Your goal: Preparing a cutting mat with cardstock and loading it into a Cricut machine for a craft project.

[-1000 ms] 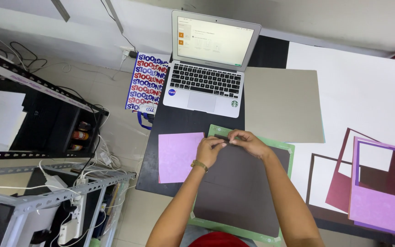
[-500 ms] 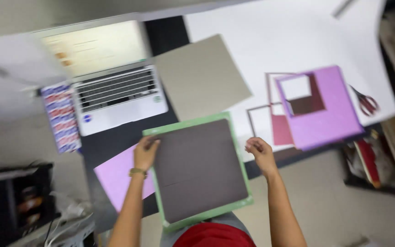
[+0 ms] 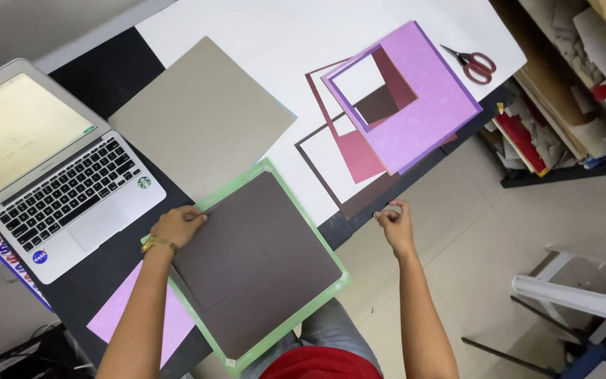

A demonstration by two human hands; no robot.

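Hands apart: left hand [image 3: 179, 226] presses brown sheet [image 3: 257, 263] on green mat [image 3: 301, 219], right hand [image 3: 394, 223] pinched shut.

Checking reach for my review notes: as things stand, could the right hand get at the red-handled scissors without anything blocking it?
Probably yes. The right hand is at the table edge, pinching something too small to tell, and the scissors lie uncovered on the white tabletop. Only flat purple sheets lie between, easily passed over.

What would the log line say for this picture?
left hand: pressing dark sheet | sheet: on green mat | right hand: off mat, pinched, contents unclear
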